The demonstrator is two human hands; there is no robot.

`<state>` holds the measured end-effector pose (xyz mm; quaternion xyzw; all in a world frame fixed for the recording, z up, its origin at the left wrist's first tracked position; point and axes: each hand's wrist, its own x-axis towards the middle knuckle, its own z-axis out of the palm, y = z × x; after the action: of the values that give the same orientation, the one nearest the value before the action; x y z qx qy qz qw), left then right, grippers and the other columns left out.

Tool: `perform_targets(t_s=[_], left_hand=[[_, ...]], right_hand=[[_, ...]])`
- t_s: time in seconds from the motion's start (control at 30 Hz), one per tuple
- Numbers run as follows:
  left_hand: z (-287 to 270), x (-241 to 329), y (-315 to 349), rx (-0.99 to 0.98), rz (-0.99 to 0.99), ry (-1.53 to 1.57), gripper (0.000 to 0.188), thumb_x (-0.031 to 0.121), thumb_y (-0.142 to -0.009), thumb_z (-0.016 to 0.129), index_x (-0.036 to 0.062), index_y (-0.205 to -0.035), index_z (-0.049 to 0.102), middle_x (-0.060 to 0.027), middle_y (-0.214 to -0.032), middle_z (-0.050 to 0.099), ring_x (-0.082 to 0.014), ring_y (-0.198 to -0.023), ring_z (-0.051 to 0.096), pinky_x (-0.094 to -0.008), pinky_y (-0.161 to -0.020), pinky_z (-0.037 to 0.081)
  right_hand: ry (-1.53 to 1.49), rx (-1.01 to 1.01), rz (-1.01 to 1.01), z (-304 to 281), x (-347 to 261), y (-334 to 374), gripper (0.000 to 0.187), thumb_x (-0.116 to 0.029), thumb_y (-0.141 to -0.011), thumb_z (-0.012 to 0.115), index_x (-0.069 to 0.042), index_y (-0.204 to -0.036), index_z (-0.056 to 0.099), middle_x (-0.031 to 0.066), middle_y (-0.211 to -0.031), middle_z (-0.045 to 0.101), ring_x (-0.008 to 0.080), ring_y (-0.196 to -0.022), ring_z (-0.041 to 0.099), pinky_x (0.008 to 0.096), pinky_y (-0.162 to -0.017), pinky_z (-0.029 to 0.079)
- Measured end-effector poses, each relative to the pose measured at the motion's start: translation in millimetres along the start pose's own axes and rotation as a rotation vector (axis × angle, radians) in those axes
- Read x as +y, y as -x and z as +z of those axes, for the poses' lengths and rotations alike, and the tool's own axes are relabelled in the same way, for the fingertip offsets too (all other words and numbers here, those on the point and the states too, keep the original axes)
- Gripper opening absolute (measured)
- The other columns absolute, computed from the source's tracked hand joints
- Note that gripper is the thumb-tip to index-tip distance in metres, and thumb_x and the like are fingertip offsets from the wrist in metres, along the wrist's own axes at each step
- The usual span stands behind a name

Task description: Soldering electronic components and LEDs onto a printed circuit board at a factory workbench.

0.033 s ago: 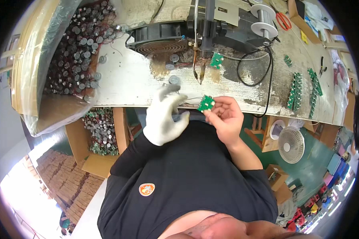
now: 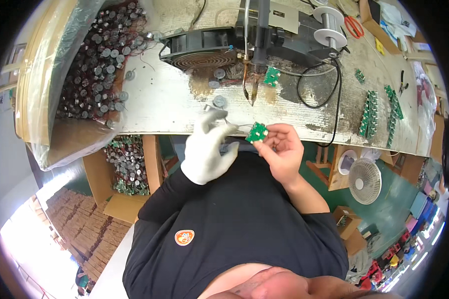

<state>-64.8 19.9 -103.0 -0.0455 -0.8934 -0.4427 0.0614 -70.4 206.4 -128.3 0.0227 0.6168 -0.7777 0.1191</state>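
**PCB held on wearer's side of soldering iron; joint unconfirmed**

Far L of iron, a big heap of small round motors is left to be used, it seems. Below that, in a cardboard box, motors and green boards are seen mixed; prob. finished work, but can't be confirmed. Nearer, L of iron, a few loose motors are laid out. The gloved L hand is half curled; thin leads are seen btwn it and the PCB, but whether anything is gripped can't be told (blur). Whether the leads are attached isn't shown either. The PCB is pinched by its edge in the bare R hand. Just R of iron, a spare board is left; far R, board strips are left too.

Edges: the bench front runs by the PCB, nearer wearer than iron. Most room is judged to be L of iron, btwn heap and loose motors; R of iron, moves are hemmed by a looped black cable.
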Motion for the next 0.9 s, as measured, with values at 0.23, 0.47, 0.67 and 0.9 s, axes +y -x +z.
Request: perform_targets(t_s=[0.23,0.47,0.67,0.9], left_hand=[[-28,-14,10,0.037,0.331,-0.177,0.040,0.007,-0.057,0.079,0.0142,-0.095,0.068,-0.0093,-0.096,0.063,-0.0198,-0.066,0.062,-0.0301,-0.057,0.051],[-52,-35,18,0.186,0.070,0.262,0.026,0.005,-0.069,0.080,0.0020,-0.090,0.065,-0.0095,-0.089,0.062,-0.0173,-0.073,0.059,-0.0260,-0.063,0.049],[-76,-60,17,0.082,-0.312,0.872,0.022,0.008,-0.077,0.077,-0.0028,-0.092,0.065,-0.0044,-0.087,0.064,-0.0096,-0.073,0.057,-0.0224,-0.070,0.046],[-92,-85,11,-0.046,-0.567,1.259,0.028,0.008,-0.080,0.072,-0.0036,-0.103,0.062,-0.0065,-0.088,0.065,-0.0124,-0.072,0.060,-0.0214,-0.061,0.047]], right_hand=[[0.030,-0.015,-0.169,50,2,10,0.039,0.004,-0.077,0.073,-0.003,-0.104,0.047,0.0010,-0.080,0.058,0.0009,-0.060,0.044,0.0156,-0.053,0.036],[-0.013,-0.106,-0.363,97,10,-24,0.020,0.002,-0.086,0.061,-0.002,-0.105,0.056,0.0067,-0.106,0.054,0.0129,-0.085,0.055,0.0252,-0.078,0.046],[-0.473,-0.182,0.128,130,18,-44,0.015,-0.002,-0.090,0.060,0.000,-0.104,0.059,0.0031,-0.094,0.062,0.0093,-0.086,0.059,0.0236,-0.079,0.047],[-0.384,-0.246,0.093,148,31,-52,0.009,-0.008,-0.090,0.062,0.001,-0.091,0.065,0.0016,-0.086,0.064,0.0075,-0.078,0.057,0.0223,-0.074,0.046]])
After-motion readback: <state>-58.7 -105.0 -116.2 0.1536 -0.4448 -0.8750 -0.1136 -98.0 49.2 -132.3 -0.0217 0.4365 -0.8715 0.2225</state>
